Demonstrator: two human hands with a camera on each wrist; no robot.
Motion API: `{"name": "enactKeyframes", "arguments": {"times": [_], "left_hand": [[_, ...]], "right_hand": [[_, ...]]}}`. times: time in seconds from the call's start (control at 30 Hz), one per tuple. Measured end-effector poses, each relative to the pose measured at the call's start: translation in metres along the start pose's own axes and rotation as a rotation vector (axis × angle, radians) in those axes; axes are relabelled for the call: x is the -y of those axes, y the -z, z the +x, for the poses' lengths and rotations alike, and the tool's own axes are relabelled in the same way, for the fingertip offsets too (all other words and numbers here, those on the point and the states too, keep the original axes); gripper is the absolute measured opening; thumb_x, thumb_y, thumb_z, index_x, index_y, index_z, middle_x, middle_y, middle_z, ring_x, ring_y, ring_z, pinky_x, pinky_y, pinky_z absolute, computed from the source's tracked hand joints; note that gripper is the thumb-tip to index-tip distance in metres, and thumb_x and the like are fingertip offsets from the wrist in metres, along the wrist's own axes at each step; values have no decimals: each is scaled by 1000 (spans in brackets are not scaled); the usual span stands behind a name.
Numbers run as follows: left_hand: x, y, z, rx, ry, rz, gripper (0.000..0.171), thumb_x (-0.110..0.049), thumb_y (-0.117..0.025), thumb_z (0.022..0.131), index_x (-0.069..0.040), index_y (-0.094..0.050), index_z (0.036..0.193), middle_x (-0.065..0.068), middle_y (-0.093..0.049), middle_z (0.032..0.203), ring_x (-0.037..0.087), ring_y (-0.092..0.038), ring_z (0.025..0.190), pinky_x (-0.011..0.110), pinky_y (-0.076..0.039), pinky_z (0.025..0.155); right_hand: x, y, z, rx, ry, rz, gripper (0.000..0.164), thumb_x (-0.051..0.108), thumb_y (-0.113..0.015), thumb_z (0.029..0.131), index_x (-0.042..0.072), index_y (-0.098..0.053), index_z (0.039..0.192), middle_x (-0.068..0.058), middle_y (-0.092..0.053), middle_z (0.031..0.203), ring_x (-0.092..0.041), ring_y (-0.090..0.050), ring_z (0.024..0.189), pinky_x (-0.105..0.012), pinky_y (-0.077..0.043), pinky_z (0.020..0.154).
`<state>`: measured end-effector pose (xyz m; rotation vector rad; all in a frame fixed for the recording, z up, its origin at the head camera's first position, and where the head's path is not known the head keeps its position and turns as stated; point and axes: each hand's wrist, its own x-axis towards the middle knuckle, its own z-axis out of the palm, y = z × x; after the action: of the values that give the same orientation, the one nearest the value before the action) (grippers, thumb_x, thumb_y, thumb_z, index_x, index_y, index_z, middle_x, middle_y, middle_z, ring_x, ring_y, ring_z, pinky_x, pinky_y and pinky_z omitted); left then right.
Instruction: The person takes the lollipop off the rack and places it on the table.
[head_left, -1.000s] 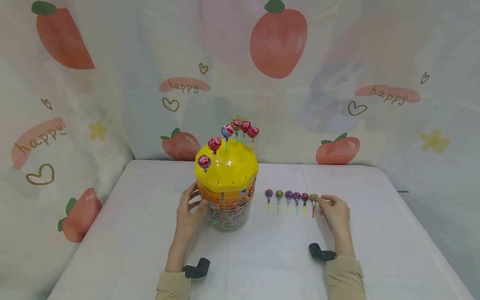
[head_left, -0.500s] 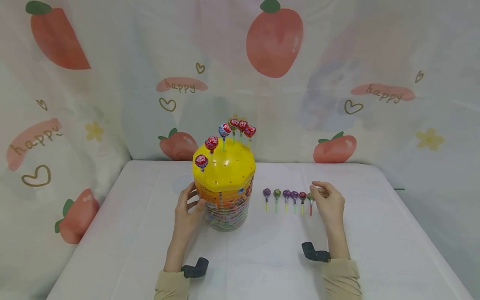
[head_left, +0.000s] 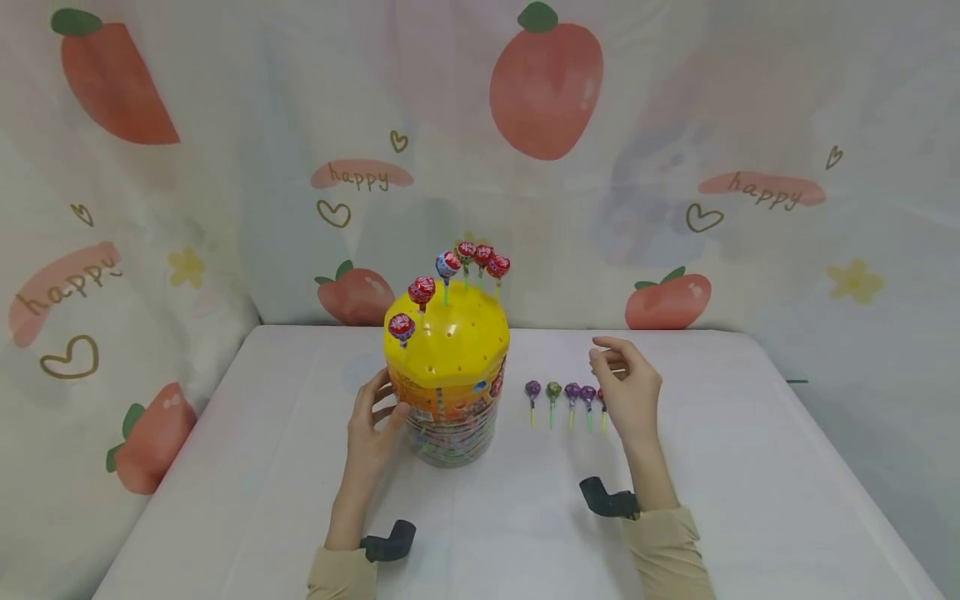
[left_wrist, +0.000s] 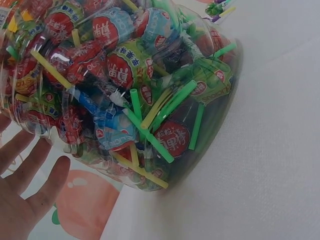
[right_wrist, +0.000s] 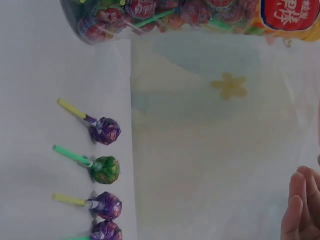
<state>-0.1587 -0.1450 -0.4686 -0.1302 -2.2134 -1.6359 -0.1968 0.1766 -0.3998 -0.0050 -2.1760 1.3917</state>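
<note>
A clear ribbed jar [head_left: 453, 442] packed with wrapped lollipops stands left of centre, topped by a yellow lid [head_left: 457, 342] dotted with small holes. Several lollipops stick upright along the lid's left and back edge, among them a blue-and-red one [head_left: 447, 264]. My left hand [head_left: 371, 429] rests against the jar's left side, fingers spread and fairly straight in the left wrist view. To the right of the jar lies a row of lollipops, including a green one [head_left: 553, 389]. Over the row's right end my right hand [head_left: 630, 392] hovers, fingers loosely bent and holding nothing visible, hiding the last lollipop.
A white cloth [head_left: 525, 533] covers the table. Behind it hangs a pale curtain [head_left: 450, 108] printed with fruit and hearts. Each wrist carries a dark mount, one at the left [head_left: 390, 542] and one at the right [head_left: 607, 498].
My right hand has lifted off the rightmost lollipop and moved left and away from me, over the row. The left hand stays at the jar.
</note>
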Motion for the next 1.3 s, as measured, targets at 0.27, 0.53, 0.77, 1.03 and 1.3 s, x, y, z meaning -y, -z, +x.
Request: {"name": "enactKeyframes", "arguments": {"times": [0.27, 0.53, 0.77, 1.03, 1.3], "left_hand": [[0, 0, 1, 6, 13, -20, 59, -17, -66, 90, -21, -41, 144, 7, -49, 137, 23, -49, 126, 53, -47, 100], [-2, 1, 0, -4, -3, 9, 59, -17, -65, 91, -19, -40, 145, 7, -50, 137, 25, -50, 125, 55, -48, 98], [-4, 1, 1, 6, 34, 16, 60, -12, -64, 91, -15, -39, 146, 9, -48, 140, 25, -49, 127, 54, -47, 100], [-2, 0, 0, -1, 9, 8, 59, -19, -64, 92, -19, -40, 145, 8, -49, 138, 25, -49, 126, 53, -48, 99], [-1, 0, 0, -2, 5, 6, 59, -19, -65, 92, -19, -40, 145, 7, -49, 139, 25, -49, 126, 53, -48, 99]], "right_hand": [[61, -9, 4, 48, 129, 53, 22, 1, -63, 90, -8, -65, 110, -25, -67, 88, 5, -54, 76, -9, -43, 70], [92, -24, 12, 79, 251, 96, 23, 0, -65, 88, -9, -65, 110, -25, -67, 95, -2, -56, 83, -19, -49, 73], [107, -39, 18, 123, 335, 136, 28, 0, -66, 88, -8, -63, 114, -25, -66, 102, -33, -63, 92, -44, -53, 81], [124, -48, 23, 191, 341, 199, 34, -1, -64, 88, -10, -57, 120, -29, -63, 108, -40, -62, 96, -55, -52, 86], [105, -65, 40, 238, 342, 210, 36, 7, -65, 90, -1, -56, 124, -22, -63, 111, -33, -62, 98, -48, -53, 87]]}}
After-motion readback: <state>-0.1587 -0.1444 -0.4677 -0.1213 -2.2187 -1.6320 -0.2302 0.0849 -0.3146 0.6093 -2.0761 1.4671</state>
